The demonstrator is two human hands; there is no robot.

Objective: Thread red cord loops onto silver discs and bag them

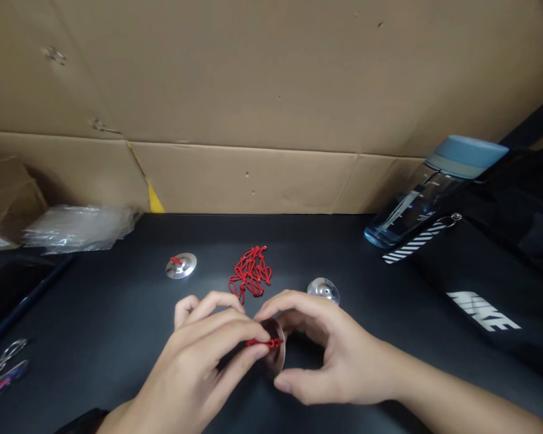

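Observation:
My left hand (208, 355) is closed, its thumb and forefinger pinching a red cord loop (275, 343) at the inner face of a small metal finger cymbal (278, 361). My right hand (330, 349) curves around that cymbal from the right, fingers on its upper rim and thumb by its lower edge. The disc stands tilted on edge between both hands, its back mostly hidden. Beyond the hands lies a pile of red cord loops (252, 271). Left of the pile sits a cymbal with a red loop (181, 265); behind my right hand is a bare cymbal (324, 290).
At the right stand a blue-lidded bottle (402, 208) and a black bag (475, 271) with a striped strap. Clear plastic bags (81, 228) and a cardboard box (9, 196) are at the left, near a keychain (4, 374). A cardboard wall (253, 90) bounds the black table.

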